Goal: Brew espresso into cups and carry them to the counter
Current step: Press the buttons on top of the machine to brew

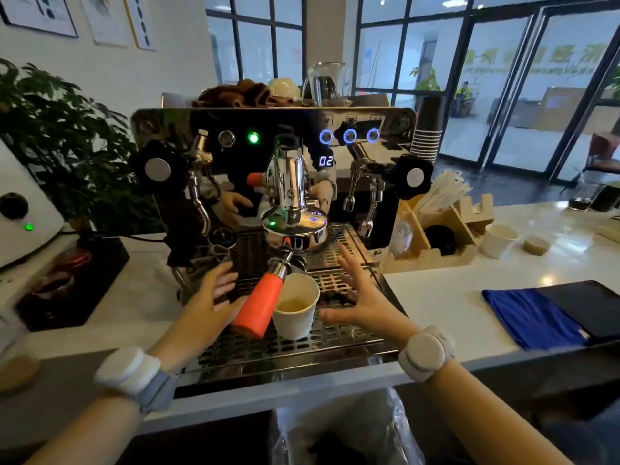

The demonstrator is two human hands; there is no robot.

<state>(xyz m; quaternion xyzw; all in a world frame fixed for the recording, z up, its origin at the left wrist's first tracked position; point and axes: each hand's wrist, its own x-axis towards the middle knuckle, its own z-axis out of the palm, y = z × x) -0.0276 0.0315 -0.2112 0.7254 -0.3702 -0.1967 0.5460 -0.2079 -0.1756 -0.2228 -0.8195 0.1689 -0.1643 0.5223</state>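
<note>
A chrome espresso machine (278,125) faces me, its timer reading 02. A portafilter with an orange-red handle (256,307) is locked into the group head. Under its spout a white paper cup (295,312) stands on the drip tray grate (335,337) with a little pale brown liquid in it. My left hand (209,297) hovers with fingers spread just left of the handle. My right hand (360,297) is spread flat right of the cup, close to it, holding nothing.
A white grinder (20,209) and a black knock box (67,286) sit at left. A wooden organiser with straws (439,226), two small cups (500,239) and a blue cloth (530,317) lie on the white counter at right. A lined bin (335,431) stands below.
</note>
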